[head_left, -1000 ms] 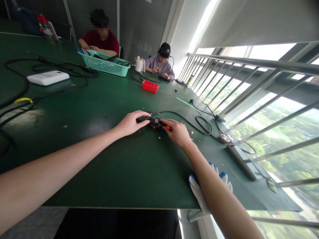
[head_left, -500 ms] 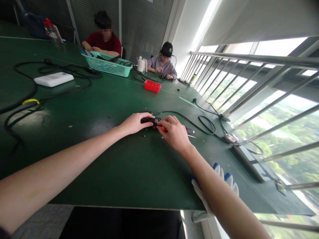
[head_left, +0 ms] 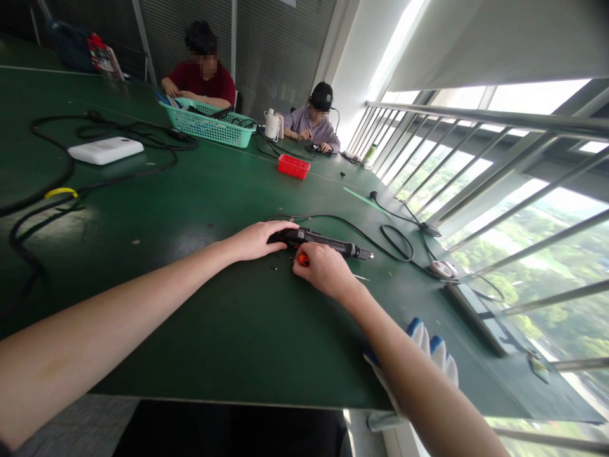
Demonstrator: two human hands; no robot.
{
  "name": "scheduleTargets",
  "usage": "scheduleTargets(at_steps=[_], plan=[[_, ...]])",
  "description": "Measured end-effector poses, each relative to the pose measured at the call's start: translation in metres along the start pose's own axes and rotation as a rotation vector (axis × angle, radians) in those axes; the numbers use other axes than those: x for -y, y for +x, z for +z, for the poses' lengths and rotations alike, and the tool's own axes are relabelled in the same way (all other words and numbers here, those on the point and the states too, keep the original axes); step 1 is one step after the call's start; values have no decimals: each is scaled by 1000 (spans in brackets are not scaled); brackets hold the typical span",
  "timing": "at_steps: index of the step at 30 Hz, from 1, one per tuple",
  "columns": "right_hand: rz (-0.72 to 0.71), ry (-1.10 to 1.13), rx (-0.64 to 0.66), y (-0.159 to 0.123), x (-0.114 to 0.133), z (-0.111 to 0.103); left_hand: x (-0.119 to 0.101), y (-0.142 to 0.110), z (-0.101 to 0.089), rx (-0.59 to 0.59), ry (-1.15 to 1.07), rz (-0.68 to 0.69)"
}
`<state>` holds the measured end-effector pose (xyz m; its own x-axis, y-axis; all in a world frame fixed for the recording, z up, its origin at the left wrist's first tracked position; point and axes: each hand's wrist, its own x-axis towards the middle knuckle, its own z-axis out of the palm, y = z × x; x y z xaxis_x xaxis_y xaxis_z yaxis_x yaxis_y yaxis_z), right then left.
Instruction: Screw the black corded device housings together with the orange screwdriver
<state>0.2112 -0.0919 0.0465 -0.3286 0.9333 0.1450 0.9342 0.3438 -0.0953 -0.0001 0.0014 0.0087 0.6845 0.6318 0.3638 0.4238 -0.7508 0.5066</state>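
Note:
A black electric screwdriver [head_left: 328, 241] lies on the green table, its bit end pointing right and its cord curving behind it. My left hand [head_left: 257, 241] is closed around its rear end. Just in front of the tool, my right hand [head_left: 323, 268] grips a small screwdriver [head_left: 303, 259] with an orange handle. The screwdriver's thin metal shaft shows beyond the hand to the right; the middle of it is hidden. Tiny dark bits, perhaps screws [head_left: 275, 268], lie on the table by my left fingers.
A red bin [head_left: 294, 166] and a green basket [head_left: 209, 130] of tools stand farther back. Black cables and a white box [head_left: 106, 151] are at left. Gloves [head_left: 435, 349] lie under my right forearm. Two people sit across the table; a railing [head_left: 476, 115] runs along the right.
My right hand has drawn back toward me with the orange-handled screwdriver, off the electric screwdriver, whose front half now shows. My left hand stays on the rear end.

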Motion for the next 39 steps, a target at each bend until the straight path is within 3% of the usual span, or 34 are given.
scheduleTargets(at_steps=[5, 11, 16, 21, 26, 33, 39], plan=[[-26, 100, 19, -9, -18, -9, -7, -2, 2, -40, 51, 25], [-85, 126, 16, -8, -20, -6, -8, -1, 5, -86, 97, 39], [-10, 207, -119, -8, -28, -10, -4, -1, 7, -77, 104, 27], [-26, 291, -310, -5, -31, -7, -5, -2, 7, -74, 127, 13], [40, 322, -374, -3, -26, -1, -6, -3, 8, -65, 142, -1], [41, 299, -400, 0, -24, 3, -8, -3, 7, -69, 136, 19], [39, 204, -325, -1, -24, 0, -8, -3, 7, -69, 135, 13]])
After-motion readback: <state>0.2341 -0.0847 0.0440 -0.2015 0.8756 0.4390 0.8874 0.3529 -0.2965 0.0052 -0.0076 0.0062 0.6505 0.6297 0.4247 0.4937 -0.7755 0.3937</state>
